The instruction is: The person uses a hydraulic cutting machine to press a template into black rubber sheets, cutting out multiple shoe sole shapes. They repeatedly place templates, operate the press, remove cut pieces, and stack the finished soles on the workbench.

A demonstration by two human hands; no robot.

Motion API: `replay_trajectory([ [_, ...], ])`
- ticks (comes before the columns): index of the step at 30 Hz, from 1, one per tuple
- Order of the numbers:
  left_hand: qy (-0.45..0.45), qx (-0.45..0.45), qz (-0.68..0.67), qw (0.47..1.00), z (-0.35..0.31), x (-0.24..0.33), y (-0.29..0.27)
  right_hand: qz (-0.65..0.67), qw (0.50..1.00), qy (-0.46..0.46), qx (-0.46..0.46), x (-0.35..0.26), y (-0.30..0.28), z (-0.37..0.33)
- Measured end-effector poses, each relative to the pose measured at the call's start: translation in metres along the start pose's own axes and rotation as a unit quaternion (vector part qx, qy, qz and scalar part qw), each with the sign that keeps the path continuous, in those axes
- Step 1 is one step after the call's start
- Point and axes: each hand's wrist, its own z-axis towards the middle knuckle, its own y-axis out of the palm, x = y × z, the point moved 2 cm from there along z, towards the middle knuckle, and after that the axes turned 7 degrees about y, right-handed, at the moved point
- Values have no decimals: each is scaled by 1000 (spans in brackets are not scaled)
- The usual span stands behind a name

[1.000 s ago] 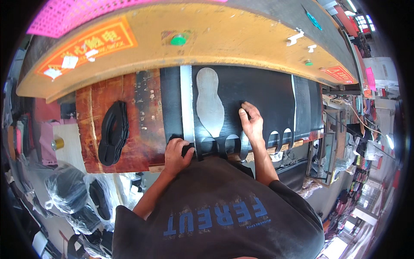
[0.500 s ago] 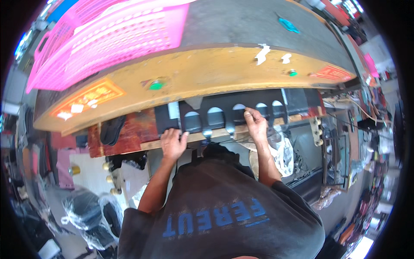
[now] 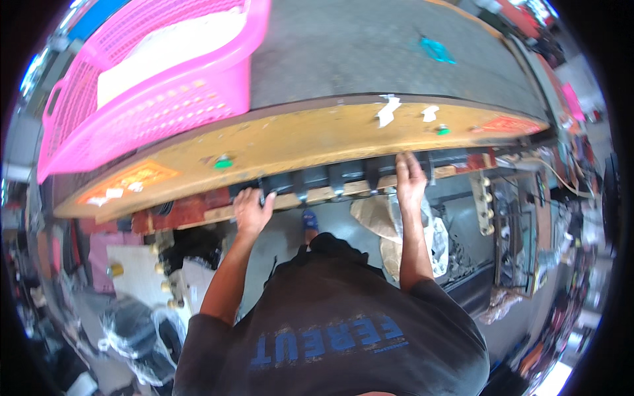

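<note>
A black sheet with a row of rounded cut-outs lies across the lower board, its narrow strips reaching over the front edge. Much of it is hidden beneath the yellow beam. My left hand rests at the sheet's left end on the board's edge, thumb apart from the fingers and nothing gripped. Near the sheet's right part, my right hand is laid with fingers stretched toward the beam. Its fingertips are close under the beam's lower edge. I see nothing held in it.
A pink basket with white material in it stands on the grey top at the left. Teal scrap lies there too. Green buttons sit on the beam. Below are a plastic bag and a spool rack.
My right hand has shifted right along the sheet, its pinched fingers now straightened. The left hand moved slightly left. With the view shifted, the beam covers more of the sheet.
</note>
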Motion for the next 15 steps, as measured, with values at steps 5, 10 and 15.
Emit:
replay_trajectory([
  [5,-42,-9,13,999,3,3,0,-209,947,-204,-131,24,49,-27],
  [10,-50,12,20,998,1,6,0,-309,905,-239,-172,31,59,-23],
  [15,-67,2,13,998,-17,13,-1,-337,884,-247,-208,23,45,-38],
])
